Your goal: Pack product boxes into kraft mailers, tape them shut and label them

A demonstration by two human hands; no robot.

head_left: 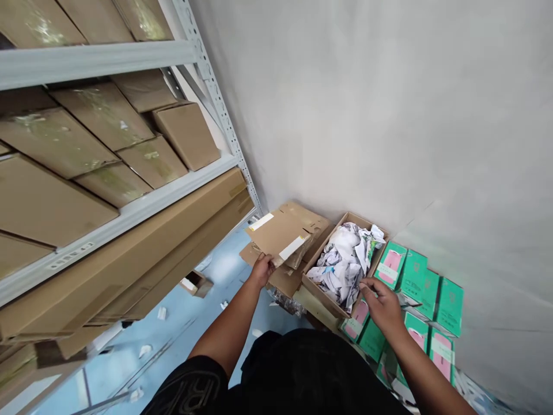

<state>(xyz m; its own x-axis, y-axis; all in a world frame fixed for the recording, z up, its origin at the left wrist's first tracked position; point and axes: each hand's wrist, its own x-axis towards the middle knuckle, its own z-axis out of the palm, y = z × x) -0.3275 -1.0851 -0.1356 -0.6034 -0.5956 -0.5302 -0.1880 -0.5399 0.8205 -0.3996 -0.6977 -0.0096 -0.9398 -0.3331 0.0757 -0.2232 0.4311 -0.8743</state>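
Note:
My left hand (263, 270) is closed on the near edge of a flat cardboard sheet (283, 233) that has white strips with yellow ends along two sides. More folded cardboard (311, 218) lies beneath and behind it. To the right stands an open cardboard box (326, 300), filled with crumpled printed paper (345, 259). My right hand (380, 302) is at the box's right side, by the paper, its thumb and fingers curled together. Whatever those fingers pinch, if anything, is too small to make out.
Green boxes with pink panels (412, 276) are lined up at the right, by a grey wall (367, 115). A metal rack (173, 190) loaded with cardboard cartons (90, 138) rises on the left. Paper scraps (146, 350) and a small open carton (196, 283) lie on the blue floor (173, 340).

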